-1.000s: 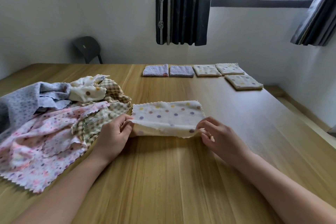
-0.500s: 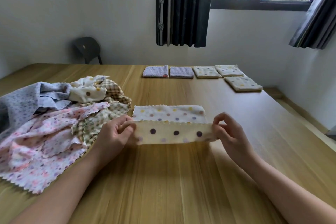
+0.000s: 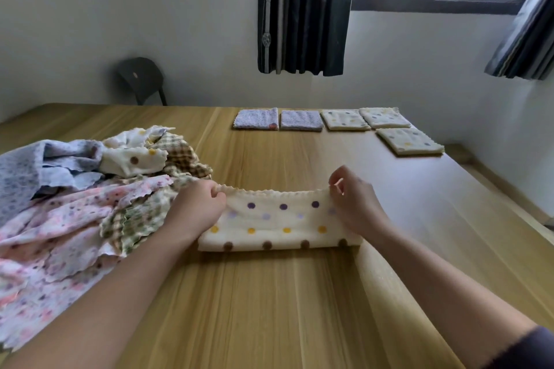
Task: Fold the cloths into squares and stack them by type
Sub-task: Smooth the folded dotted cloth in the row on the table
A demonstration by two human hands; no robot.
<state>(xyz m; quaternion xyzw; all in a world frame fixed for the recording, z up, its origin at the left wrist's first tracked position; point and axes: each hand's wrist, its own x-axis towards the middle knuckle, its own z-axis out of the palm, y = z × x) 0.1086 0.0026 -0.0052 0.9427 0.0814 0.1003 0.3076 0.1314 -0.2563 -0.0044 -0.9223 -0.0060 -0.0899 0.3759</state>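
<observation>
While our left hand and right hand pinch the far corners of the polka-dot cloth, we seem mid lengthwise fold. Next, halve it sideways into a square.

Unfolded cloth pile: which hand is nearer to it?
Left. The left hand lies beside the unfolded cloth pile while pinching one corner of the dotted cloth; the right hand pinches the other corner, apart from the pile.
</observation>
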